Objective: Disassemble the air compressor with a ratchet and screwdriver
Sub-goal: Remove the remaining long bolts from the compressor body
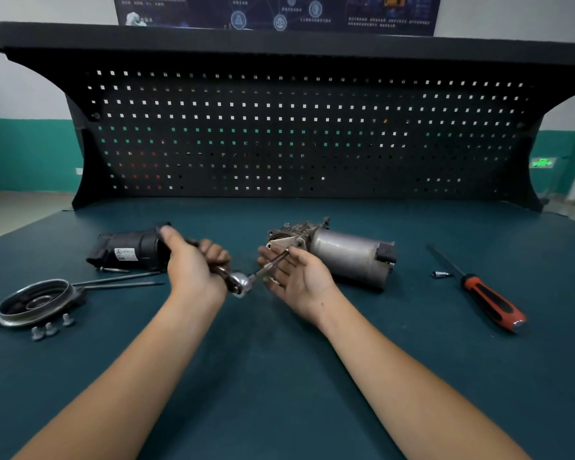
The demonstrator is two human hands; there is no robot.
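Note:
My left hand [193, 260] grips the handle of a chrome ratchet [241, 283], whose head points down toward me. A thin extension bar [269, 265] runs from the ratchet head up to the right. My right hand [296, 273] is palm up, and its fingers pinch the far end of that bar. Just behind my right hand lies the air compressor's grey motor body [346, 257] with its cast metal head [296, 232] facing left. A red and black screwdriver [488, 298] lies on the mat to the right.
A black plastic housing [127, 249] lies behind my left hand. A round metal cover [35, 302], two long bolts [120, 282] and several short bolts [50, 328] sit at the left. A small socket [440, 274] lies by the screwdriver. A pegboard [296, 134] backs the green bench mat [279, 376].

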